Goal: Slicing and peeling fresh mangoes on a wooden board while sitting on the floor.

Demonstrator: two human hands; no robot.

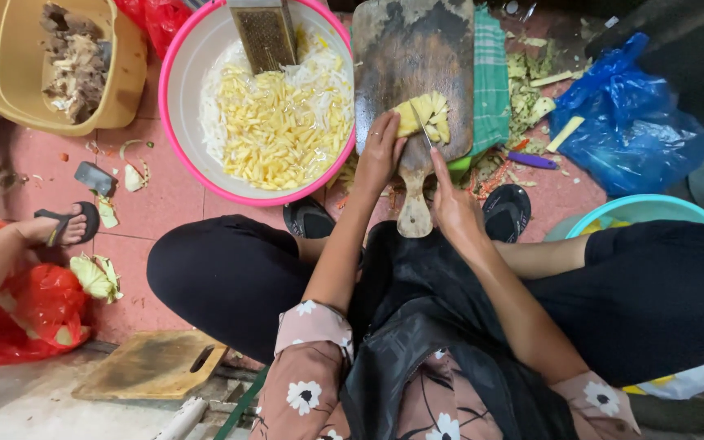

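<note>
- A pile of yellow veg pieces (pixel 422 116) is seen on a dark wooden cutting board (pixel 413 57), right in front of the person, just past both hands.
- The left hand (pixel 379 155) is laid on the near-left side of the pile, fingers curled down & pressed on it. The yellow pieces are held still by it; the hand is narrow, not spread wide.
- The right hand (pixel 452 204) is wrapped round a knife handle, w/ one finger stretched along the top. The hand is closed on the knife (pixel 422 130).
- The thin blade is pointed away from the body & a bit to the left, its tip set in the pile just beside the left fingertips. Blade & fingers are very close; whether they touch can't be told.
- The board's long side is run away from the body, w/ its handle end pointed back at the lap, between two black sandals.
- The left hand is nearer to the pile; the right hand is kept a bit back, near the board's handle.
- To the left of the board, a big pink-rimmed bowl (pixel 174 106) is filled w/ cut yellow strips, & a metal grater (pixel 264 33) is leaned in it.
- A yellow tub (pixel 128 73) of scraps is seen far left, a blue plastic bag (pixel 629 130) far right.
- Another person's foot in a sandal (pixel 63 224) is seen at the left edge.
</note>
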